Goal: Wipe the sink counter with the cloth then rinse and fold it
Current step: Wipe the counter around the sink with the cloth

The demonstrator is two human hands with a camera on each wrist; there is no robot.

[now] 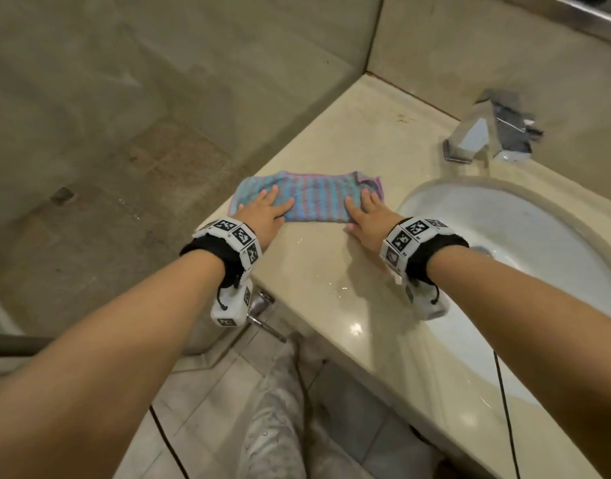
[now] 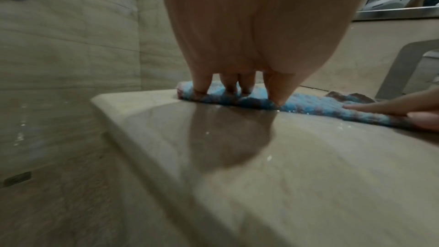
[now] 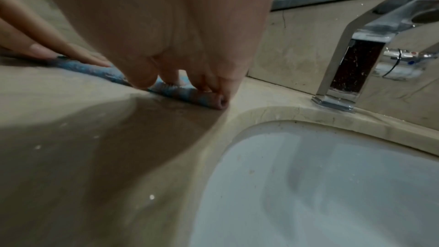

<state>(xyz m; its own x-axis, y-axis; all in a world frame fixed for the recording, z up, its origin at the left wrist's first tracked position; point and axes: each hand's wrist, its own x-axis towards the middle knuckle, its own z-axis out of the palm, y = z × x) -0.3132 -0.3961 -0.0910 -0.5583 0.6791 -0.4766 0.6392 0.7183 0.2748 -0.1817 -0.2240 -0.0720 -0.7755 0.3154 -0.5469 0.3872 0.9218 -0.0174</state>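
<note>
— Head view: cloth [image 1: 305,197] flat on tabletop [image 1: 335,271], just left of sink [image 1: 504,236]. Left hand [image 1: 266,209], right hand [image 1: 366,216], each grip spread, pressing opposite ends; probably smoothing a fold.

— Left wrist: fingertips [image 2: 200,89] sunk in pile. Right wrist: cloth's sink-side end rolled, fold layers unclear; faucet [image 3: 351,59] cut off.

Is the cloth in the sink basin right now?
No, the cloth lies flat on the counter left of the basin, with the left hand and right hand pressing on it.

Bare forearms; black wrist straps [image 1: 207,248]; white marker-coded camera bands [image 1: 409,238]; light grey trousers [image 1: 276,409].
</note>
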